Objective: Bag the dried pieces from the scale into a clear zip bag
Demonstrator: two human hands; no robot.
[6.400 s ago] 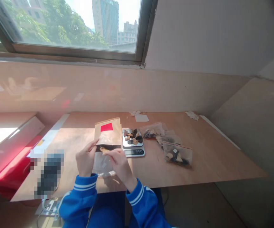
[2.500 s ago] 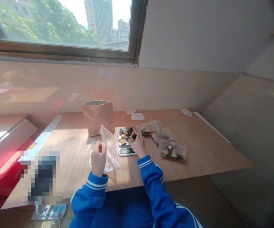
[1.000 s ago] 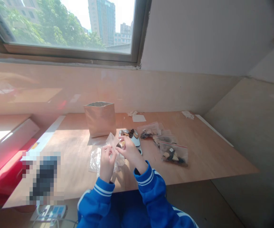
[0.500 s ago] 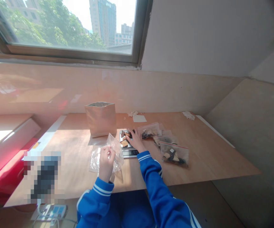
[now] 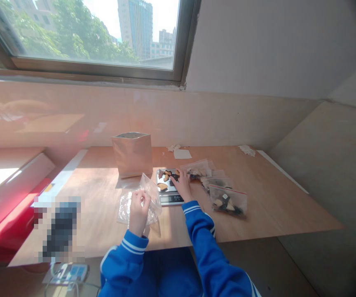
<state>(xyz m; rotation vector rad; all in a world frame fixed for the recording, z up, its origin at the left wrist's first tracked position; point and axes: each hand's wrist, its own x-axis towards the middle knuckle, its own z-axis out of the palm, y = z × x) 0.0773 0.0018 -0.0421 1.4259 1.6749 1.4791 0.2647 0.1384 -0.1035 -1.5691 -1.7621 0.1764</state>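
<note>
My left hand point(image 5: 139, 210) holds a clear plastic zip bag point(image 5: 151, 195) up by its mouth above the wooden table point(image 5: 267, 206). My right hand point(image 5: 184, 186) reaches onto the small digital scale point(image 5: 169, 191), its fingers over the dark and tan pieces point(image 5: 165, 178) on the pan. Whether those fingers pinch a piece I cannot tell. More empty clear bags point(image 5: 124, 207) lie flat under my left hand. A brown paper pouch point(image 5: 132, 154) stands open just behind the scale, to its left.
Several filled zip bags point(image 5: 228, 201) lie right of the scale. A white slip point(image 5: 182, 154) and paper scraps point(image 5: 247, 150) sit near the back wall. A red case point(image 5: 14, 214) and a blurred dark object point(image 5: 59, 229) are at the left.
The brown pouch was set upright behind the scale. My right hand brought pieces to the bag a second ago, then went back out to the scale pan. My left hand keeps the bag raised.
</note>
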